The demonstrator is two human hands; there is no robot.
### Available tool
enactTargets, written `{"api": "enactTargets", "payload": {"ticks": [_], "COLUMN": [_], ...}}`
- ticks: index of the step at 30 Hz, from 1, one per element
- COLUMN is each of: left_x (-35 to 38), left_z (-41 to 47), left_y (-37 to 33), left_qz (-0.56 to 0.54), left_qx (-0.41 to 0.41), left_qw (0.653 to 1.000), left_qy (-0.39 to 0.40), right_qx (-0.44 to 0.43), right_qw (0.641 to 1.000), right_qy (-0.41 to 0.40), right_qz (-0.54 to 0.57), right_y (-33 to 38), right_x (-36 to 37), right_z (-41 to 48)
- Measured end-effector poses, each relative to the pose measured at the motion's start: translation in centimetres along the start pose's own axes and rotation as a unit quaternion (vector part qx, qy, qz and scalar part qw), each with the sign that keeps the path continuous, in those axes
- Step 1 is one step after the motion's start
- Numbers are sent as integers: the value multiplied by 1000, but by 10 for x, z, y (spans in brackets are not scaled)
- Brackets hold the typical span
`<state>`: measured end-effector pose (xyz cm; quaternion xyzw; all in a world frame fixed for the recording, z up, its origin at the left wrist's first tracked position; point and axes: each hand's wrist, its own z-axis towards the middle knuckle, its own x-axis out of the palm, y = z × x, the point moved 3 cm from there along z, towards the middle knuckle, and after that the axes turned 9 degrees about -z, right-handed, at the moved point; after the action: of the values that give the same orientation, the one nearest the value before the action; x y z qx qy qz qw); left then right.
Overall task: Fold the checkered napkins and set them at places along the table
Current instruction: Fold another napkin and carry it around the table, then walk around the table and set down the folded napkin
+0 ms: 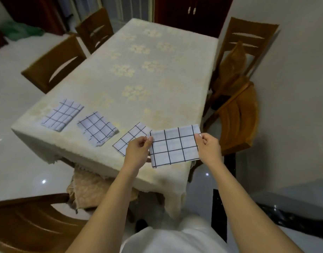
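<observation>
There is a single view, from a wide-angle camera worn on the person's head, looking forward and steeply down over both forearms. It stands at the near corner of the table [157, 73], close enough that the hands fill the lower middle, and faces along the table's length toward the far end of the room. Straight lines bow outward at the edges of the view.
</observation>
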<state>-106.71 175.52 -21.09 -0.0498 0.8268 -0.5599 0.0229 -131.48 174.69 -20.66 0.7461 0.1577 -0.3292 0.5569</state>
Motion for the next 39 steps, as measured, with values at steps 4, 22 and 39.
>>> {"api": "enactTargets", "payload": {"ticks": [4,22,39], "left_x": [4,55,128], "left_z": [18,30,36], "left_y": [37,122,134], "left_qz": [37,227,497], "left_qx": [-26,-70,-10], "left_qw": [996,916,849], "left_qy": [-74,-322,-176], "right_qx": [-5,-140,-490], "right_qw": [997,939,709], "right_qy": [73,267,311], "right_qz": [-15,-166,-402], "right_y": [-15,-74,-74], "right_x": [27,90,126], "right_z": [38,128,81]}}
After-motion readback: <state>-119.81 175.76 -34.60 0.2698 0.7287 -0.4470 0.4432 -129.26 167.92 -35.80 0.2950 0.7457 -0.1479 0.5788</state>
